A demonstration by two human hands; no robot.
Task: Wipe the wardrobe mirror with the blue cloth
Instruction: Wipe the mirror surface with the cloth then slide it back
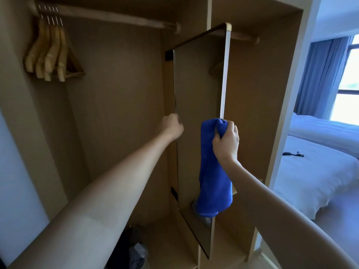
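Note:
A tall narrow mirror (198, 82) in a thin metal frame swings out from the open wooden wardrobe, seen almost edge-on at the centre. My left hand (172, 126) is closed on the mirror's left edge at mid height. My right hand (226, 139) grips the bunched top of the blue cloth (214, 177) against the mirror's right edge. The cloth hangs down in front of the lower glass, hiding part of it.
Several wooden hangers (51, 53) hang from the rail at the upper left. Dark items (134, 251) lie on the wardrobe floor. A bed with white sheets (314, 171) stands at the right, under a bright window with blue curtains (324, 74).

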